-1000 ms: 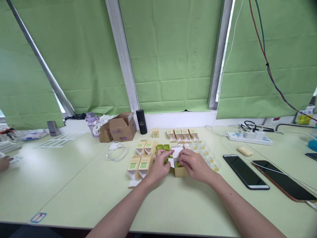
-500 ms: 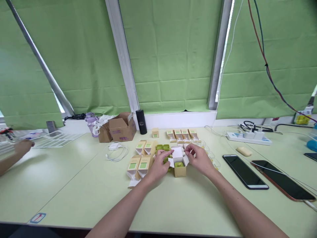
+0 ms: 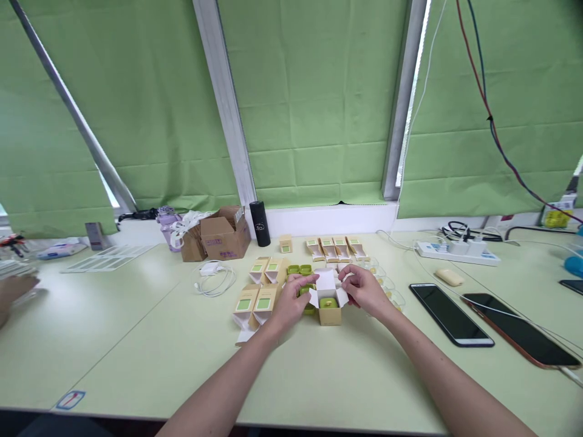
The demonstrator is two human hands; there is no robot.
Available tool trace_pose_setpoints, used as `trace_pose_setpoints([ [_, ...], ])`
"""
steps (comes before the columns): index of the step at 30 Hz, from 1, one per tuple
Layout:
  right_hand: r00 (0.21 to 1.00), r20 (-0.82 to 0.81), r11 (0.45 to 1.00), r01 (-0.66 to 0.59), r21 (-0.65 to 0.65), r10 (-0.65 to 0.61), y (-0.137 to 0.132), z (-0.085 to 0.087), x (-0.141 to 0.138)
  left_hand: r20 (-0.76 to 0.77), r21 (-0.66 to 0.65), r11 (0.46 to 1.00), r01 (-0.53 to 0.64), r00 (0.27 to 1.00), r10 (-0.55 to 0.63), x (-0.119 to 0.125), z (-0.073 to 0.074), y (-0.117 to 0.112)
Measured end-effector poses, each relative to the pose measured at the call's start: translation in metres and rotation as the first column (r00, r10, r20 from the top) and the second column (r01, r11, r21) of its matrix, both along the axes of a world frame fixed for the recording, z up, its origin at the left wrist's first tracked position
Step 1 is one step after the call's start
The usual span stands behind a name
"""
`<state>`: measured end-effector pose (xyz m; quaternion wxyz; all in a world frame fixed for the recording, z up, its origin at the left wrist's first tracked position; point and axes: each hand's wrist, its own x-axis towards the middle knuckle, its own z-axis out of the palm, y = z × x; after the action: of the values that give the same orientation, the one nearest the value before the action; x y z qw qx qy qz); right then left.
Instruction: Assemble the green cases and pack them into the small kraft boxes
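A small tan cardboard box (image 3: 330,314) stands open on the pale green table (image 3: 182,358), its white flaps spread and a green round item (image 3: 328,302) inside. My left hand (image 3: 291,301) rests against the box's left side, fingers curled near the left flap. My right hand (image 3: 364,290) pinches the right flap (image 3: 342,295). A green tray (image 3: 300,270) lies just behind my left hand. Tan boxes with green labels (image 3: 256,300) lie to the left, and more (image 3: 336,248) stand in a row behind.
Two phones (image 3: 450,314) lie at the right, with a power strip (image 3: 460,254) behind. A brown carton (image 3: 225,237), a black cylinder (image 3: 259,223) and a white cable (image 3: 214,279) sit at the back left. Another person's hand (image 3: 16,288) is at the far left edge.
My right hand has lifted off the box top and moved to its right flap, uncovering the green item inside. The other person's hand at the left reached out, then drew back.
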<state>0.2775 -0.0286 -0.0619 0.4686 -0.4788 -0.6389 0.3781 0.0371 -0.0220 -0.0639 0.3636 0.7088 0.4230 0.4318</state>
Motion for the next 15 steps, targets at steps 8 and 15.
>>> trace_pose_setpoints([
  [8,0.995,-0.099,0.998,-0.007,-0.07,0.0,-0.003,0.005,-0.006,-0.029,0.005,0.998,-0.056,0.998,0.056,0.008,0.003,-0.004],
  [15,0.996,-0.09,0.997,0.017,-0.079,-0.024,-0.001,0.003,-0.005,-0.068,0.047,0.995,-0.086,0.994,0.09,0.012,0.004,-0.013],
])
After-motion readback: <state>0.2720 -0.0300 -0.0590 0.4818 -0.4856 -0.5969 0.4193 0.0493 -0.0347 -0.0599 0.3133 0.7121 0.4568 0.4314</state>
